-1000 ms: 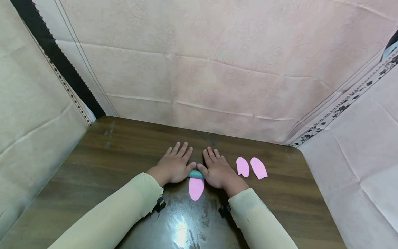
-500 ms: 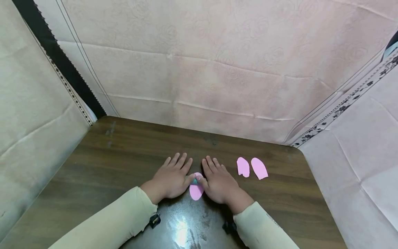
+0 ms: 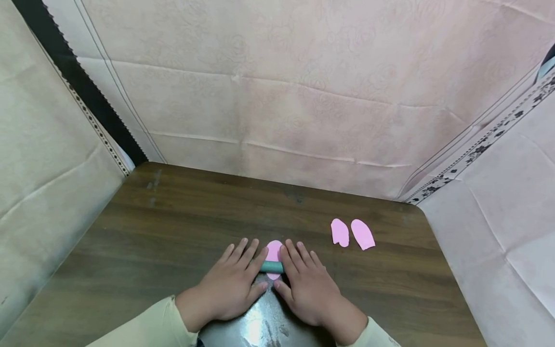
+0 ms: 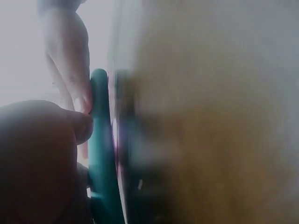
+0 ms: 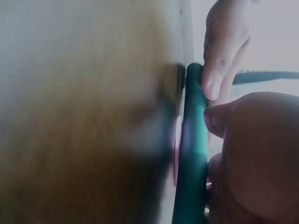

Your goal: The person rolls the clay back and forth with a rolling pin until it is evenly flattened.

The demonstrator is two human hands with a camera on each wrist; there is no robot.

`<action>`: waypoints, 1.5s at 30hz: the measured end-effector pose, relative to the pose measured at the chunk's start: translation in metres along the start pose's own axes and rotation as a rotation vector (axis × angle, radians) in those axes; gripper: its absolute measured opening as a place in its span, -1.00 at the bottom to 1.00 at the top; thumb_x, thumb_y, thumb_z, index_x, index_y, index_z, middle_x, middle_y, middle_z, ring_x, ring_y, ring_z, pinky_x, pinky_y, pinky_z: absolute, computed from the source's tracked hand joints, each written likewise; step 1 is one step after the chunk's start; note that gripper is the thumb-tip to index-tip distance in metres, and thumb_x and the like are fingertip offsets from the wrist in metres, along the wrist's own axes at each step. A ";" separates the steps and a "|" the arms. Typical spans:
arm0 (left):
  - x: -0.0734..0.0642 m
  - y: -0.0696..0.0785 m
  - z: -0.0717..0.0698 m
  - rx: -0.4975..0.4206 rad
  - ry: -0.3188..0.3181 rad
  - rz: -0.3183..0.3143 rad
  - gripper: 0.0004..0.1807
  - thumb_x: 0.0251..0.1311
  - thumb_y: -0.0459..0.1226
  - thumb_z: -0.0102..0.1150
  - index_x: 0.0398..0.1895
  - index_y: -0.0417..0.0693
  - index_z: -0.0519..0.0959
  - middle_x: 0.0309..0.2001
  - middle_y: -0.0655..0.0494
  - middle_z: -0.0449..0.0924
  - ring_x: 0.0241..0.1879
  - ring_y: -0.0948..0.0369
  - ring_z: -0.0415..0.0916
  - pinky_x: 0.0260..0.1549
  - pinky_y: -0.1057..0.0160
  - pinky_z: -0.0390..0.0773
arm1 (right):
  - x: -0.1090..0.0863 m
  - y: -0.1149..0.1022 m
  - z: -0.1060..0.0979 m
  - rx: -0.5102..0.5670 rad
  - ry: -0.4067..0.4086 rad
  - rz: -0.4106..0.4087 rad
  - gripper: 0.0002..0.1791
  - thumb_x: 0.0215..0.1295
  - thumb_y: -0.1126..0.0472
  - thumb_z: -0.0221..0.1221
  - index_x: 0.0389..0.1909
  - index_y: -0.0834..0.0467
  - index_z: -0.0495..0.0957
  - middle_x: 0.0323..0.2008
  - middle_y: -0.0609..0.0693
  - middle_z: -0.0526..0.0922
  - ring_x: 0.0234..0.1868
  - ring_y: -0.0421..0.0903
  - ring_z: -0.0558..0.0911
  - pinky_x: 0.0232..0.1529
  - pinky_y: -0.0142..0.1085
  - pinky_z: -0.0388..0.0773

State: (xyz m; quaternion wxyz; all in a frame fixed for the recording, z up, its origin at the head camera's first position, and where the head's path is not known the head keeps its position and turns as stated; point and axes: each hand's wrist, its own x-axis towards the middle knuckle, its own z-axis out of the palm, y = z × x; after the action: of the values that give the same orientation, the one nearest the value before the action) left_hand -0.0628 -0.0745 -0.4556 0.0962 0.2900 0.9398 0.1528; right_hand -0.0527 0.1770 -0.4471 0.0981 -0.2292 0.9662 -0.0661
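A green rolling pin (image 3: 271,267) lies crosswise over a flat pink oval piece (image 3: 274,248), which looks like rolled clay or dough, on the wooden table. Both its ends pass under the palms in the head view. My left hand (image 3: 231,284) presses on the pin's left part with fingers straight and spread forward. On the right part, my right hand (image 3: 310,286) rests the same way, fingers extended. The thumbs point toward each other on the near side of the pin. Both wrist views show the pin (image 4: 102,144) close along the table, under the fingers.
Two more flat pink pieces (image 3: 340,233) lie right of the hands, each with a cut lower edge. The dark wooden table (image 3: 173,212) has a shiny wet-looking patch near me. Pale cloth (image 3: 277,96) hangs around its back and sides.
Both hands have drawn back toward me with the rolling pin, which has rolled from the pink piece's far end to its near end. The two pieces at right stay put.
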 end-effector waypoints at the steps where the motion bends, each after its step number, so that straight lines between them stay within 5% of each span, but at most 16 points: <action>1: -0.004 0.002 0.000 -0.003 -0.004 0.007 -0.14 0.76 0.26 -0.17 0.89 0.05 0.04 0.86 -0.16 -0.07 0.84 -0.25 -0.15 0.75 -0.39 0.02 | -0.003 -0.002 0.000 -0.004 -0.009 0.001 -0.11 0.81 -0.34 -0.14 0.88 0.06 -0.04 0.89 0.07 -0.10 0.88 0.21 -0.06 0.79 0.26 0.09; 11: -0.036 0.015 0.006 0.013 -0.005 0.062 -0.09 0.73 0.33 -0.17 0.89 0.05 0.04 0.87 -0.14 -0.09 0.85 -0.22 -0.14 0.72 -0.38 0.12 | -0.034 -0.014 0.005 -0.017 -0.039 -0.035 -0.08 0.81 -0.38 -0.19 0.88 0.08 -0.09 0.89 0.05 -0.13 0.87 0.19 -0.01 0.75 0.30 0.16; 18: -0.038 0.018 0.009 0.016 0.011 0.054 -0.09 0.74 0.33 -0.18 0.89 0.06 0.04 0.87 -0.13 -0.11 0.85 -0.23 -0.15 0.72 -0.38 0.11 | -0.038 -0.016 0.008 -0.024 0.010 -0.050 -0.08 0.81 -0.36 -0.17 0.87 0.12 -0.03 0.88 0.09 -0.07 0.86 0.22 0.05 0.73 0.30 0.20; 34: 0.014 0.004 0.008 -0.013 0.041 -0.043 -0.15 0.76 0.29 -0.23 0.88 0.10 0.07 0.86 -0.17 -0.05 0.84 -0.29 -0.18 0.75 -0.43 -0.07 | 0.006 0.001 -0.001 0.012 -0.009 0.009 -0.14 0.83 -0.33 -0.20 0.88 0.05 -0.03 0.88 0.07 -0.08 0.88 0.23 -0.05 0.79 0.32 0.04; 45: 0.051 -0.011 -0.008 0.009 0.007 -0.086 -0.19 0.79 0.26 -0.29 0.87 0.09 0.10 0.87 -0.12 -0.07 0.85 -0.27 -0.21 0.76 -0.43 -0.14 | 0.047 0.023 -0.011 0.023 -0.070 0.037 -0.16 0.84 -0.35 -0.29 0.89 0.00 -0.09 0.89 0.02 -0.14 0.89 0.19 -0.11 0.81 0.30 -0.02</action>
State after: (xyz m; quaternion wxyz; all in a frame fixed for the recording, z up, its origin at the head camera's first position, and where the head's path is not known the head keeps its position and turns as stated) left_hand -0.1125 -0.0555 -0.4570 0.0979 0.2492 0.9524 0.1454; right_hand -0.1062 0.1766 -0.4482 0.1358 -0.2123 0.9654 -0.0671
